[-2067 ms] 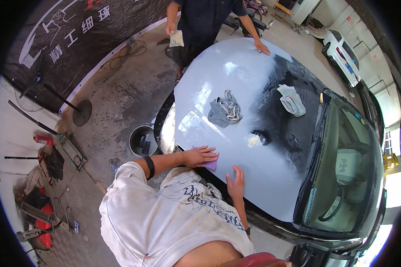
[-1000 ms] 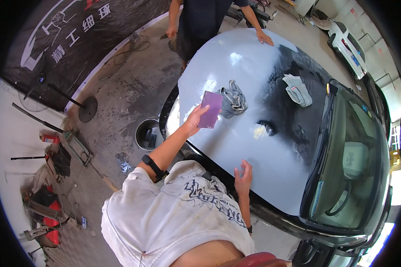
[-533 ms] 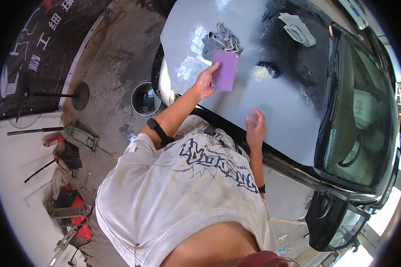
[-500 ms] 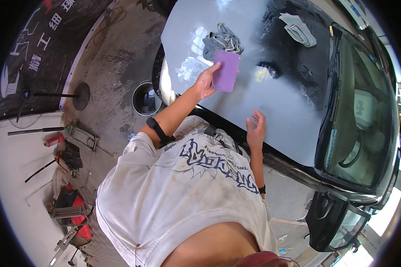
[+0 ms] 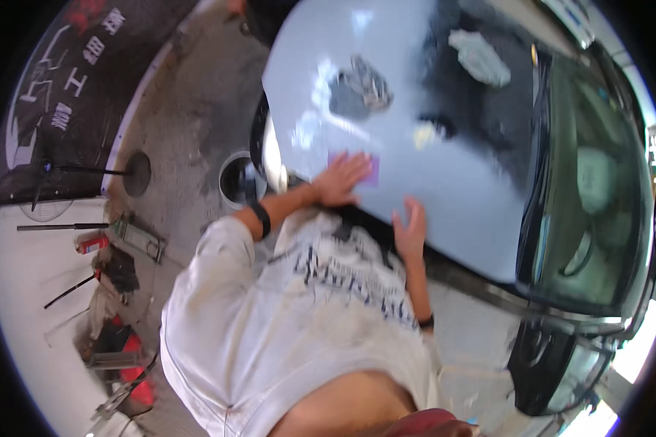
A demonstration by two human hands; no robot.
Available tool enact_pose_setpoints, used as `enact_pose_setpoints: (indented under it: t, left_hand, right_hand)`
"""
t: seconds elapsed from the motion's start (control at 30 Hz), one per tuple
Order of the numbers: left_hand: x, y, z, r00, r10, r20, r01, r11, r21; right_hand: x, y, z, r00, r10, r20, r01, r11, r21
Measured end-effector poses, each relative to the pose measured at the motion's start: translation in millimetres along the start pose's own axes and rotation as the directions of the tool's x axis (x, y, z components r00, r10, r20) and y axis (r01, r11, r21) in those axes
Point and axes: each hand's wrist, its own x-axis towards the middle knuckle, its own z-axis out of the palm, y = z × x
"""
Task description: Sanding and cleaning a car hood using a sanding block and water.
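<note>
My left hand (image 5: 339, 178) lies flat on a purple sanding sheet (image 5: 366, 169) and presses it onto the pale grey car hood (image 5: 459, 197) near its front edge. A black band sits on that wrist. My right hand (image 5: 412, 226) rests on the hood's edge with its fingers spread, a hand's width to the right of the sheet, and holds nothing. The whole view is motion-blurred.
A crumpled grey cloth (image 5: 361, 84) lies farther up the hood, and a pale cloth (image 5: 481, 58) on its dark part. A small pale lump (image 5: 424, 135) sits mid-hood. A bucket (image 5: 237, 178) stands by the car's front. Another person (image 5: 259, 14) stands at the far end. Tools (image 5: 120, 269) litter the floor on the left.
My left hand held the purple sheet up above the hood; it has come down and now presses the sheet flat near the front edge. My right hand stayed on the hood.
</note>
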Motion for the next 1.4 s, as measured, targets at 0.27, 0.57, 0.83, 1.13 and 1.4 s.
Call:
enact_pose_setpoints:
  t: [0.27, 0.57, 0.83, 1.13, 1.4]
  left_hand:
    - [-2, 2, -10, 0.999, 0.043, -0.017, -0.044, 0.998, -0.037]
    - [-7, -7, -3, 0.995, 0.042, -0.089, -0.046, 0.998, -0.049]
    - [-4, -7, -2, 0.998, 0.011, -0.058, -0.016, 0.996, -0.084]
    - [-2, -6, -12, 0.996, -0.050, -0.069, 0.036, 0.980, -0.195]
    - [0, -6, -14, 0.998, -0.042, -0.044, 0.033, 0.983, -0.179]
  right_hand:
    - [24, -5, 25, 0.985, -0.110, 0.132, 0.110, 0.994, 0.002]
    - [57, -8, 66, 0.892, -0.314, 0.324, 0.388, 0.901, -0.194]
    - [54, -11, 73, 0.884, -0.298, 0.360, 0.390, 0.894, -0.219]
    - [53, -12, 77, 0.889, -0.257, 0.379, 0.369, 0.892, -0.260]
    - [52, -13, 79, 0.900, -0.242, 0.362, 0.346, 0.903, -0.256]
